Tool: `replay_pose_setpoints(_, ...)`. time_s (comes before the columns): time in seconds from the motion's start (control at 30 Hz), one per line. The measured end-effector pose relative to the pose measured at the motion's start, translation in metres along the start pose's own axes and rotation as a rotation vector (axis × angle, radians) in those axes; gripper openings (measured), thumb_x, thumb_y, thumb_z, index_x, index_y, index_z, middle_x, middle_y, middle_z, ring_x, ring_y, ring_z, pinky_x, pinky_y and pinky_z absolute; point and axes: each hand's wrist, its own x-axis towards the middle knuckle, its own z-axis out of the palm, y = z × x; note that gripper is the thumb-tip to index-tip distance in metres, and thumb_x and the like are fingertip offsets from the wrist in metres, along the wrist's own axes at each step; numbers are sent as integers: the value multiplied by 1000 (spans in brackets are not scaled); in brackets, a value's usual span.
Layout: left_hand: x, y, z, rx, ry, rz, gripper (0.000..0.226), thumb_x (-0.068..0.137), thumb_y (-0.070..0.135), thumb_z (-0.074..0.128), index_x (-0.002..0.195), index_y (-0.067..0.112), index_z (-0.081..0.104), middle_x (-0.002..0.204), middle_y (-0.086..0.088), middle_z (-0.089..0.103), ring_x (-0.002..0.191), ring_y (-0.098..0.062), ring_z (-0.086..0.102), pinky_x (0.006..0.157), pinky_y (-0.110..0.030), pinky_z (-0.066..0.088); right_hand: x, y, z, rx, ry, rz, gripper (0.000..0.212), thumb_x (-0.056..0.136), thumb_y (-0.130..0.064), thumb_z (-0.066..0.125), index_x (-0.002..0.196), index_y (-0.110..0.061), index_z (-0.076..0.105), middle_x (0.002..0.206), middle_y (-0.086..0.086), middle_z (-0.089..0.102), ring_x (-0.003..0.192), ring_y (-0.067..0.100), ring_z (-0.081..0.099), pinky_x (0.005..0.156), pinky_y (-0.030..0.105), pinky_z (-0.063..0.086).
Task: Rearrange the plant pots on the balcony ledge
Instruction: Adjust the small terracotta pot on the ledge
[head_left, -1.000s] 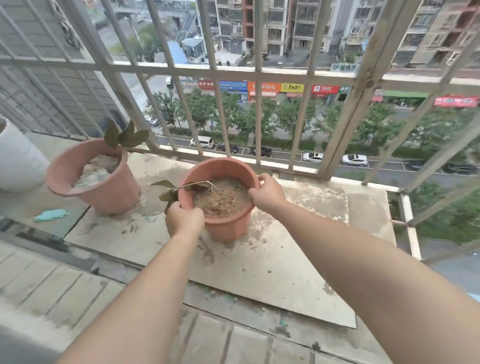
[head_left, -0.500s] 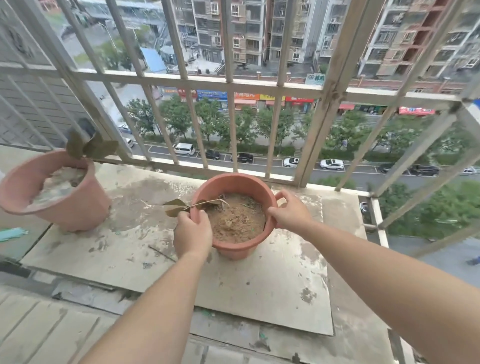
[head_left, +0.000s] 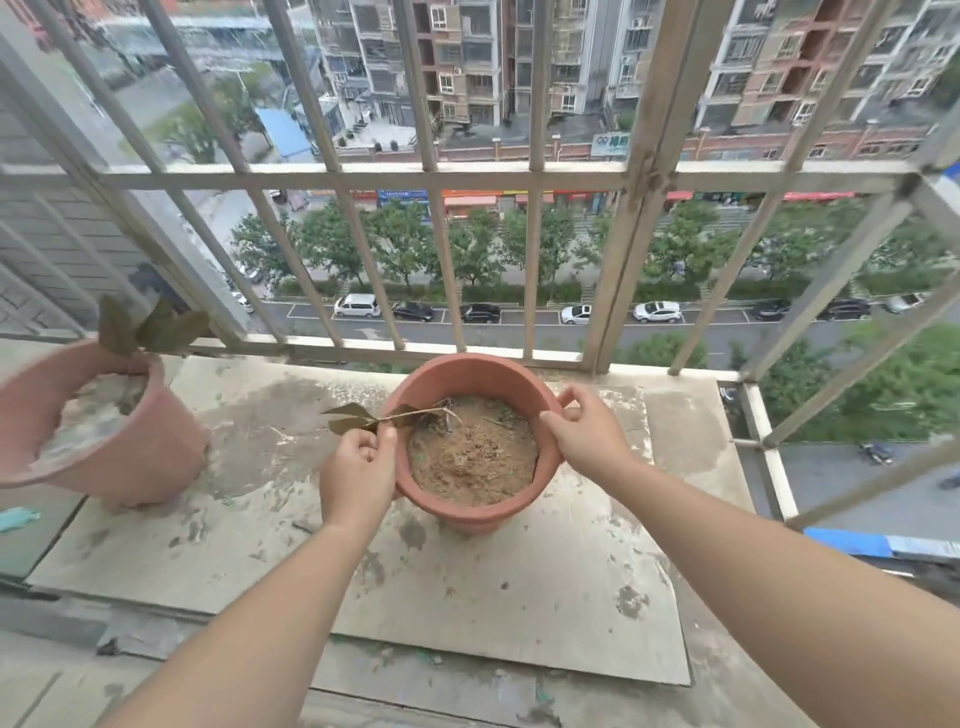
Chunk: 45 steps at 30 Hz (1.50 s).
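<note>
Two hands clasp round terracotta-coloured plastic pot (head_left: 470, 457) at ledge centre, left hand (head_left: 357, 478) at its nine o'clock rim, right hand (head_left: 589, 441) at three, likely balancing the soil load; second pink pot (head_left: 98, 426) stands well apart at nine o'clock on stained grey ledge slab (head_left: 519, 597).

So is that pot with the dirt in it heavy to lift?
Probably fairly heavy: the terracotta-coloured pot is nearly full of dry soil, and both the left hand and right hand grip its rim. The drooping seedling looks floppy and easily snapped.
</note>
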Motion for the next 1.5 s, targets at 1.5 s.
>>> replay_pose_setpoints(1.5,61,12,-33,61,65,3,46,83,57,38,70,19,61,67,-3,67,69,-29,66,73,-46,55,41,-81,30,-532,-125,-595,34,91,-44,46,112,-19,53,104,-2,59,94,16,55,79,33,47)
